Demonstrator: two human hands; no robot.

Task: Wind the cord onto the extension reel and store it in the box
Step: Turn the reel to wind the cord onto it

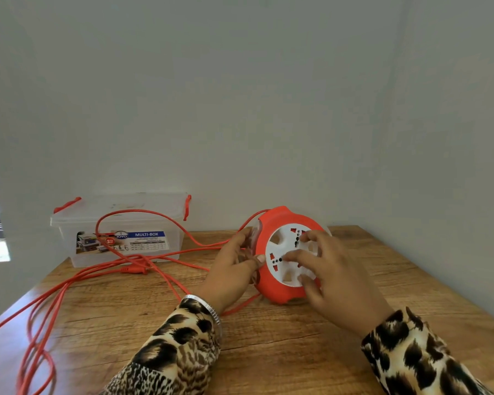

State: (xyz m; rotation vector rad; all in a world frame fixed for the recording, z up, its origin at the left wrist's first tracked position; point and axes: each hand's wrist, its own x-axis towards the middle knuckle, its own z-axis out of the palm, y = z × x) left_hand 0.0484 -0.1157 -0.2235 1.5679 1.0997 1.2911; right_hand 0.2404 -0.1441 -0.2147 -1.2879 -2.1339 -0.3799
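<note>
Round red plastic reel (277, 283), left hand (231, 273) gripping rim, cord (69, 283) apparently slack

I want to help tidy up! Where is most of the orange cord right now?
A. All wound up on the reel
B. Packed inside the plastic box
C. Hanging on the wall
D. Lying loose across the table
D: the orange cord sprawls in loose loops over the wooden table, left of the reel.

wooden table (297, 352) | on it: clear box (120, 240), loose orange cord (77, 280), orange-white reel (285, 258)
</note>
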